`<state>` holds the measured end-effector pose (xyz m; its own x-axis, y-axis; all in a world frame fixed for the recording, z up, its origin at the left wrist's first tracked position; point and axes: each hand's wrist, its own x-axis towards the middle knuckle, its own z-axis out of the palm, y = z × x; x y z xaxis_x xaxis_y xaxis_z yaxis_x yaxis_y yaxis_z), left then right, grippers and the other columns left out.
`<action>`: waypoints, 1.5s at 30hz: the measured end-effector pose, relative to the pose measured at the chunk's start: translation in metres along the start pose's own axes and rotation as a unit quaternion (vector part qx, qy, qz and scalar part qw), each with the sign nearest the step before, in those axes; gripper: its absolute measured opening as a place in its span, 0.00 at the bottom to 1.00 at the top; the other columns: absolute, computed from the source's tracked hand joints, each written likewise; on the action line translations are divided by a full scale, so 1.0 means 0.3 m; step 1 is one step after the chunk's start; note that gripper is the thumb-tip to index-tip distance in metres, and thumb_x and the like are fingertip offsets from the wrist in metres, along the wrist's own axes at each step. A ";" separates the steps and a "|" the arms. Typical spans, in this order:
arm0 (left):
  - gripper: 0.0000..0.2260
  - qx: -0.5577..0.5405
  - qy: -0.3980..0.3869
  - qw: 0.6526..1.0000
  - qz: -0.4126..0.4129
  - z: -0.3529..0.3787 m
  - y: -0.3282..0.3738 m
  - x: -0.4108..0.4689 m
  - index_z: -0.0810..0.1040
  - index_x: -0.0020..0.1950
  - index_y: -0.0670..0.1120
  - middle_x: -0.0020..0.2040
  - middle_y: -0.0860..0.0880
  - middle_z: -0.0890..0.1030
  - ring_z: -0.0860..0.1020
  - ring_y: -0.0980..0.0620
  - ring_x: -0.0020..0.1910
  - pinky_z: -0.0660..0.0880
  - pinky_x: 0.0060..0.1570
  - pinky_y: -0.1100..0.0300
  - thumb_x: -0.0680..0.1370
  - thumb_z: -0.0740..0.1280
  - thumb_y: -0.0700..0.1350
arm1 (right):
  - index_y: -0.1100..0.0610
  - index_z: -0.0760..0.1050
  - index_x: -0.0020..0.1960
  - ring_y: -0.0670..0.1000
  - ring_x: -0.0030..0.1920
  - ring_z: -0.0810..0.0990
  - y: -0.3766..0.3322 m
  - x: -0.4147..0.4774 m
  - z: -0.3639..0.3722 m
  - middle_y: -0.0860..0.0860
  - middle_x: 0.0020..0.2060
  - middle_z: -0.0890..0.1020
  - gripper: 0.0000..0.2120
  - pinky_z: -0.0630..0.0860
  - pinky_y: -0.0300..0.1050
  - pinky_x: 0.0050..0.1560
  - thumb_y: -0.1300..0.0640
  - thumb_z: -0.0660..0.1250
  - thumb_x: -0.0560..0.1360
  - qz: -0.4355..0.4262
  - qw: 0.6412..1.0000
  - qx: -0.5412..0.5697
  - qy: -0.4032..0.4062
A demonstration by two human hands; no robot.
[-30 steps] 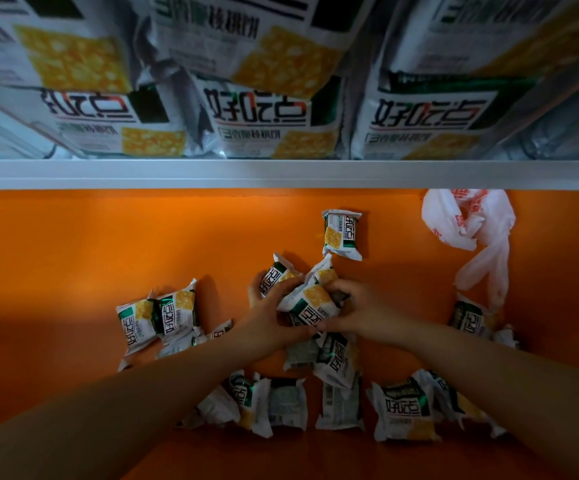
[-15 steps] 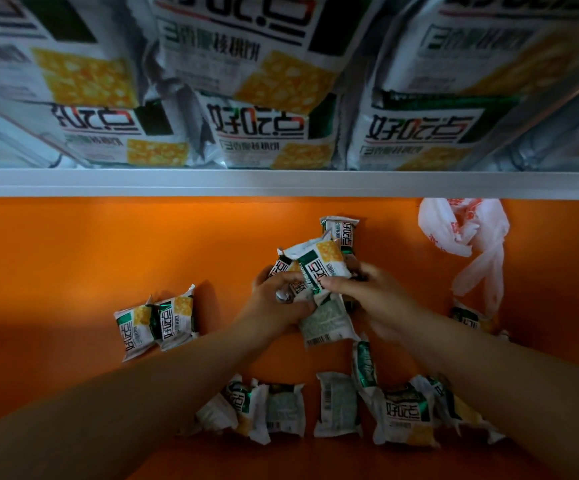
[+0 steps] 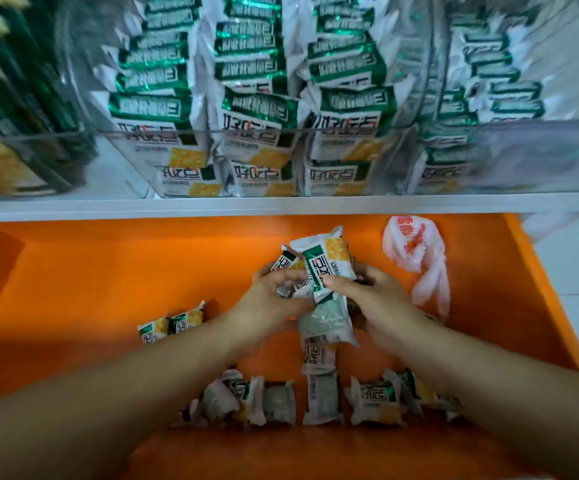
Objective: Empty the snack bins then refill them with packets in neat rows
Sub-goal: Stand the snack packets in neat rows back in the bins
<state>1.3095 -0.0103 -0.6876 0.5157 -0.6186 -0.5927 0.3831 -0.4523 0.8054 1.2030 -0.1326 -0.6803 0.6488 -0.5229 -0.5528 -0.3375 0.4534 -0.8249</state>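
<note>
A bunch of white-and-green snack packets (image 3: 326, 268) is held above the orange surface (image 3: 108, 278), gripped from both sides by my left hand (image 3: 274, 299) and my right hand (image 3: 367, 296). One packet hangs back-side out below the bunch. More loose packets lie below in a rough line (image 3: 319, 398), and two lie together at the left (image 3: 172, 325). Above, a clear bin (image 3: 208, 133) on the white shelf (image 3: 281, 204) holds the same packets standing in three rows.
A crumpled white plastic bag with red print (image 3: 419, 258) lies at the right of the orange surface. Neighbouring clear bins (image 3: 488, 133) hold more packets; dark green packs (image 3: 21, 109) fill the left. The orange side wall (image 3: 551, 296) rises on the right.
Both hands have lifted the gathered packets off the orange surface and upward. The view has tilted up, showing the filled bin from above.
</note>
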 end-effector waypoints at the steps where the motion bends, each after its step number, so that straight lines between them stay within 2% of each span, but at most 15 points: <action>1: 0.15 -0.002 -0.006 1.000 0.003 0.008 0.020 -0.038 0.82 0.45 0.58 0.76 0.52 0.54 0.72 0.45 0.65 0.80 0.48 0.43 0.68 0.77 0.39 | 0.56 0.79 0.51 0.56 0.47 0.84 -0.014 -0.041 -0.002 0.54 0.45 0.85 0.12 0.80 0.56 0.50 0.61 0.74 0.69 -0.008 1.000 0.007 0.001; 6: 0.14 0.007 -0.007 0.999 0.043 0.066 0.109 -0.252 0.79 0.51 0.53 0.76 0.59 0.51 0.71 0.47 0.65 0.80 0.51 0.44 0.72 0.74 0.37 | 0.58 0.78 0.52 0.55 0.47 0.84 -0.097 -0.266 -0.020 0.54 0.45 0.85 0.12 0.80 0.51 0.47 0.62 0.74 0.69 -0.053 0.998 0.032 0.005; 9: 0.13 -0.003 -0.017 0.998 0.060 0.106 0.177 -0.379 0.79 0.50 0.51 0.75 0.52 0.58 0.75 0.44 0.62 0.81 0.48 0.44 0.72 0.73 0.35 | 0.57 0.79 0.51 0.54 0.46 0.84 -0.155 -0.387 -0.035 0.54 0.45 0.85 0.11 0.80 0.48 0.43 0.62 0.74 0.69 -0.079 0.996 0.036 0.013; 14: 0.10 -0.009 -0.050 0.993 0.103 0.179 0.352 -0.561 0.77 0.52 0.46 0.64 0.46 0.72 0.80 0.48 0.49 0.82 0.37 0.55 0.75 0.68 0.32 | 0.56 0.78 0.54 0.54 0.46 0.84 -0.298 -0.538 -0.060 0.53 0.46 0.85 0.14 0.80 0.51 0.45 0.59 0.74 0.69 -0.108 0.993 0.045 0.013; 17: 0.12 0.018 -0.057 0.989 0.135 0.200 0.471 -0.627 0.77 0.53 0.50 0.47 0.50 0.78 0.82 0.46 0.47 0.81 0.46 0.49 0.76 0.68 0.34 | 0.58 0.77 0.59 0.55 0.49 0.82 -0.410 -0.592 -0.078 0.55 0.52 0.83 0.22 0.78 0.44 0.38 0.57 0.75 0.67 -0.140 0.988 0.062 0.008; 19: 0.13 0.044 -0.053 0.984 0.166 0.216 0.553 -0.652 0.77 0.53 0.53 0.51 0.50 0.78 0.82 0.45 0.49 0.81 0.48 0.48 0.76 0.69 0.36 | 0.58 0.73 0.64 0.56 0.49 0.82 -0.494 -0.608 -0.091 0.56 0.56 0.81 0.32 0.77 0.41 0.32 0.53 0.77 0.63 -0.164 0.984 0.068 0.007; 22: 0.13 0.063 -0.049 0.974 0.214 0.250 0.682 -0.653 0.76 0.52 0.53 0.45 0.52 0.80 0.80 0.58 0.31 0.78 0.30 0.64 0.76 0.68 0.36 | 0.58 0.76 0.61 0.55 0.44 0.84 -0.625 -0.618 -0.110 0.57 0.50 0.84 0.23 0.81 0.46 0.36 0.56 0.74 0.68 -0.212 0.973 0.089 -0.001; 24: 0.14 0.081 -0.048 0.970 0.226 0.276 0.772 -0.628 0.76 0.57 0.49 0.37 0.53 0.80 0.77 0.61 0.24 0.75 0.26 0.66 0.77 0.67 0.34 | 0.59 0.77 0.58 0.55 0.43 0.85 -0.704 -0.604 -0.126 0.57 0.47 0.85 0.16 0.82 0.50 0.42 0.58 0.72 0.71 -0.228 0.968 0.103 0.004; 28: 0.13 0.155 -0.030 0.955 0.249 0.325 0.904 -0.510 0.75 0.57 0.50 0.61 0.44 0.77 0.77 0.59 0.29 0.73 0.26 0.67 0.76 0.68 0.36 | 0.57 0.78 0.47 0.50 0.32 0.84 -0.798 -0.528 -0.173 0.53 0.35 0.85 0.02 0.78 0.42 0.26 0.61 0.69 0.74 -0.228 0.965 0.128 0.028; 32: 0.15 0.283 0.002 0.921 0.267 0.354 0.992 -0.335 0.75 0.60 0.52 0.74 0.46 0.58 0.77 0.48 0.52 0.76 0.29 0.66 0.75 0.71 0.41 | 0.58 0.78 0.48 0.48 0.29 0.83 -0.850 -0.384 -0.219 0.52 0.33 0.84 0.03 0.76 0.40 0.25 0.61 0.69 0.75 -0.205 0.969 0.133 0.047; 34: 0.19 0.359 0.020 0.893 0.270 0.356 1.028 -0.260 0.74 0.64 0.51 0.74 0.47 0.52 0.73 0.50 0.54 0.77 0.33 0.68 0.75 0.71 0.42 | 0.58 0.78 0.49 0.50 0.33 0.83 -0.865 -0.305 -0.238 0.53 0.35 0.84 0.04 0.78 0.42 0.28 0.61 0.69 0.74 -0.190 0.973 0.124 0.045; 37: 0.21 0.457 0.033 0.849 0.261 0.363 1.080 -0.186 0.71 0.68 0.50 0.71 0.43 0.54 0.75 0.50 0.47 0.79 0.46 0.62 0.75 0.71 0.43 | 0.57 0.78 0.47 0.50 0.37 0.82 -0.875 -0.215 -0.252 0.52 0.37 0.84 0.02 0.79 0.43 0.32 0.60 0.69 0.75 -0.177 0.978 0.107 0.038; 40: 0.23 0.582 0.058 0.768 0.260 0.362 1.121 -0.150 0.69 0.69 0.50 0.69 0.43 0.58 0.75 0.44 0.56 0.71 0.59 0.57 0.75 0.71 0.47 | 0.56 0.78 0.49 0.52 0.43 0.82 -0.876 -0.154 -0.260 0.54 0.44 0.84 0.04 0.79 0.46 0.38 0.58 0.70 0.74 -0.168 0.981 0.090 0.026; 42: 0.22 0.619 0.071 0.734 0.272 0.355 1.135 -0.140 0.70 0.67 0.50 0.69 0.44 0.58 0.77 0.46 0.51 0.73 0.57 0.58 0.75 0.71 0.46 | 0.56 0.77 0.52 0.55 0.51 0.81 -0.871 -0.126 -0.267 0.55 0.50 0.83 0.09 0.80 0.49 0.42 0.55 0.71 0.73 -0.161 0.984 0.070 0.020; 45: 0.21 0.633 0.085 0.714 0.289 0.327 1.138 -0.135 0.72 0.66 0.52 0.74 0.44 0.52 0.79 0.47 0.46 0.75 0.51 0.57 0.74 0.71 0.44 | 0.56 0.76 0.54 0.56 0.58 0.78 -0.861 -0.108 -0.271 0.55 0.56 0.81 0.15 0.81 0.56 0.49 0.51 0.73 0.72 -0.146 0.989 0.028 0.020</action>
<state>1.3442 -0.2026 -0.3883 0.4333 -0.8989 -0.0657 -0.8744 -0.4369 0.2110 1.2137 -0.2914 -0.4587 0.6857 -0.6648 -0.2964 -0.1007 0.3166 -0.9432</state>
